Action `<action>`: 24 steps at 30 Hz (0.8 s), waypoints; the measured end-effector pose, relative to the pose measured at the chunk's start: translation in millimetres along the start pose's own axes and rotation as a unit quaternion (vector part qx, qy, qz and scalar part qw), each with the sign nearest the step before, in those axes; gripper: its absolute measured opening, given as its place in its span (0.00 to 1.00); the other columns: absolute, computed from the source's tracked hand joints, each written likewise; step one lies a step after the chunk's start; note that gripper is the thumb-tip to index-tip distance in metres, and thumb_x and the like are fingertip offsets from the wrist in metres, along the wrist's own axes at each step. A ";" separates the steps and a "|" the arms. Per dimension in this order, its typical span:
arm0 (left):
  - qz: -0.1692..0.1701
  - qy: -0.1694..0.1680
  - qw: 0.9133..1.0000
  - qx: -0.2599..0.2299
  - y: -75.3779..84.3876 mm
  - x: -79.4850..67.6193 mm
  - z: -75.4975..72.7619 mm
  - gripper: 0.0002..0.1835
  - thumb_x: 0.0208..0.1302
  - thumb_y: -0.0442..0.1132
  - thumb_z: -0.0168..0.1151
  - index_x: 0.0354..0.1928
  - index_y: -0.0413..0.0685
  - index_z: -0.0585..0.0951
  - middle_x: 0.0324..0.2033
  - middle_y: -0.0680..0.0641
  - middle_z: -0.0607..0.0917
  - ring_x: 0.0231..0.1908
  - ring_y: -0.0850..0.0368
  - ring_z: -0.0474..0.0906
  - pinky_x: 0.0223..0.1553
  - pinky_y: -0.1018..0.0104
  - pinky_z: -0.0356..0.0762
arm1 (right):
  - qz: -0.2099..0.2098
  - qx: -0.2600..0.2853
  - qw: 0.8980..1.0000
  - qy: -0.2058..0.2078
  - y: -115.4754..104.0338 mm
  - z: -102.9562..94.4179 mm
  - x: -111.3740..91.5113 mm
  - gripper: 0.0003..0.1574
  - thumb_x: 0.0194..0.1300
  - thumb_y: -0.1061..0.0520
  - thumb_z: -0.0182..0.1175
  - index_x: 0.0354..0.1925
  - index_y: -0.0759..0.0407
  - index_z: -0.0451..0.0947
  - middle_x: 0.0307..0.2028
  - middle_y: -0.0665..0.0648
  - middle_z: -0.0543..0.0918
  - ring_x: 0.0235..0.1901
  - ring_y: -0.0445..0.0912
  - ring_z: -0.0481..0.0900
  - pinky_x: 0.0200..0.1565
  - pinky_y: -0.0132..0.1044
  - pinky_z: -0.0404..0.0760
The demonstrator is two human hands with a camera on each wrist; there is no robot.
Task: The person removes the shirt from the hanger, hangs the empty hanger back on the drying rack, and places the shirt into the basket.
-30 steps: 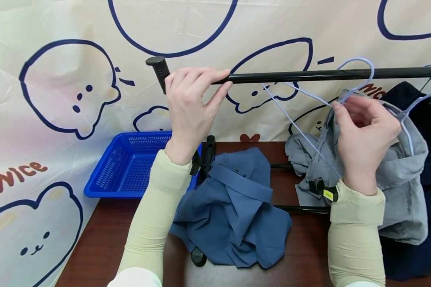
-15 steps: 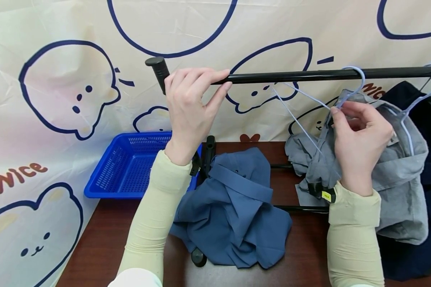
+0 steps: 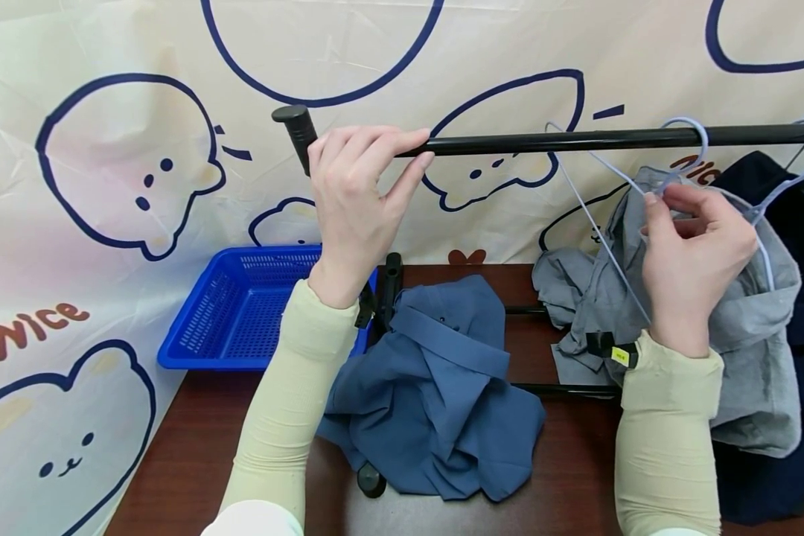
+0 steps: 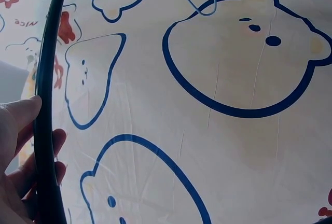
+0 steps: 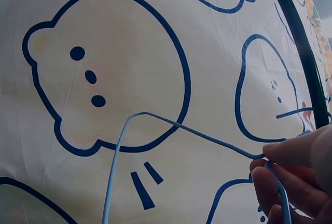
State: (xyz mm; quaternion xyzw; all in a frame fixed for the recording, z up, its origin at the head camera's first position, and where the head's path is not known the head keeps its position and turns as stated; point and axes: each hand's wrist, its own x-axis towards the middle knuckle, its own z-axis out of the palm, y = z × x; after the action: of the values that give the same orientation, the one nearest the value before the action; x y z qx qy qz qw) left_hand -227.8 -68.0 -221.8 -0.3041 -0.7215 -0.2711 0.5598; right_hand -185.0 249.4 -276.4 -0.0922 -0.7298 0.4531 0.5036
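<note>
My left hand (image 3: 362,179) grips the black rail (image 3: 509,144) near its left end; the left wrist view shows fingers wrapped round the rail. My right hand (image 3: 700,249) pinches a light-blue wire hanger (image 5: 218,142) just below its hook, between thumb and fingers. The hook (image 3: 693,128) arcs over the rail. One bare arm of this hanger slants up left to about rail height; the other part is hidden behind the hand. A grey garment (image 3: 750,350) hangs close by on another light-blue hanger (image 3: 787,182). A blue garment (image 3: 435,402) lies crumpled below, between the forearms.
A blue plastic basket (image 3: 241,313) stands behind the left forearm. Dark navy clothing (image 3: 764,476) hangs at the far right. Black lower bars (image 3: 563,389) of the rack cross above the brown table (image 3: 174,447). A printed cloth (image 3: 127,45) covers the wall behind.
My right hand first shifts slightly left, then right, carrying the hanger. The hook sits farther right along the rail, and the hanger's free corner has risen and moved right. The left hand stays put.
</note>
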 end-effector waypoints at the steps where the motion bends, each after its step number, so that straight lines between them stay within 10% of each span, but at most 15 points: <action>1: 0.000 0.000 1.000 0.000 -0.2 -0.1 -0.1 0.13 0.69 0.48 0.69 0.48 0.49 0.91 0.40 0.49 0.89 0.44 0.49 0.77 0.54 0.55 0.63 | -0.001 -0.002 1.000 0.000 2.3 -0.1 0.8 0.08 0.65 0.56 0.70 0.42 0.57 0.91 0.38 0.49 0.89 0.20 0.30 0.78 0.30 0.22 0.73; 24: -0.004 0.009 1.000 -0.011 0.2 -0.8 1.0 0.12 0.68 0.47 0.70 0.47 0.49 0.91 0.40 0.49 0.89 0.44 0.50 0.76 0.57 0.57 0.63 | 0.008 -0.025 1.000 0.001 -21.3 -2.9 -21.4 0.13 0.63 0.53 0.71 0.46 0.55 0.90 0.39 0.51 0.90 0.26 0.29 0.77 0.35 0.25 0.71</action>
State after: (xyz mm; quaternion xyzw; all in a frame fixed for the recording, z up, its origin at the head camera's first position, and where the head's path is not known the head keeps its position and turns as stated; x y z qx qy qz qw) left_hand -228.1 -67.3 -222.8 -0.3050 -0.7147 -0.2842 0.5616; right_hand -165.5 226.3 -274.1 -0.1110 -0.7396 0.4385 0.4984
